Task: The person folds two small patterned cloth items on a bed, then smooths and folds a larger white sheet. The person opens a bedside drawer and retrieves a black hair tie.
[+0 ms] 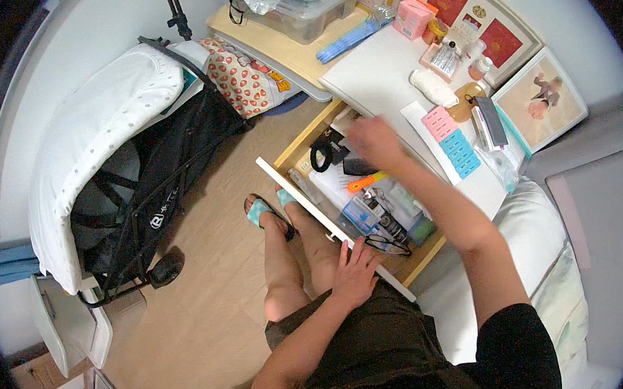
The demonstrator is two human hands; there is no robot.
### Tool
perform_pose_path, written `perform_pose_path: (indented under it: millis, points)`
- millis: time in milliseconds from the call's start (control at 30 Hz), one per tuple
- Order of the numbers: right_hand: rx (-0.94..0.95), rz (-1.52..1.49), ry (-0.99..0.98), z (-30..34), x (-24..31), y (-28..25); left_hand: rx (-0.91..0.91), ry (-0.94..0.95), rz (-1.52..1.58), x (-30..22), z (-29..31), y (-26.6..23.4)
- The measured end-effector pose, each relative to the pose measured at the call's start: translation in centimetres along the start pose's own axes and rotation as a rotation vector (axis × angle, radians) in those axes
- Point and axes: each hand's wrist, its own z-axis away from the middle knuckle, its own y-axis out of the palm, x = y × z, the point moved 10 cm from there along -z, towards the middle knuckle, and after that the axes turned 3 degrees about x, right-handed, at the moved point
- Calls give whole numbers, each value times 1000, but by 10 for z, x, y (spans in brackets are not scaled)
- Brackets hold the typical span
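Note:
A wooden drawer with a white front (303,198) is pulled out from a white tabletop. My left hand (355,273) rests on the near end of that front, close to its small knob, fingers apart and holding nothing. My right hand (375,143) reaches over the far part of the drawer; it is smeared by motion and its fingertips are hidden. Close to it lie a black coiled cord (321,155), a dark comb-like piece (356,167) and an orange-yellow handled tool (366,182). Nearer, a blue-and-white packet (360,215), a dark bottle (391,227) and glasses (388,245) fill the drawer.
On the white tabletop (381,61) stand a pink box (415,18), small bottles, pink and blue pill organizers (459,153) and picture frames (540,99). A black-and-white stroller (153,164) is at left. A bed (508,244) adjoins the drawer at right.

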Motion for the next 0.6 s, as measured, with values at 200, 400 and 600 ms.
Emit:
perform_pose_path:
  millis: [200, 400, 600]
  points:
    - [103, 29, 48, 15, 45, 112, 74, -7, -21, 1, 0, 5]
    - [112, 19, 83, 9, 37, 113, -230, -28, 455, 23, 1, -50]
    - [66, -721, -96, 62, 88, 32, -679, -317, 455, 103, 15, -129]
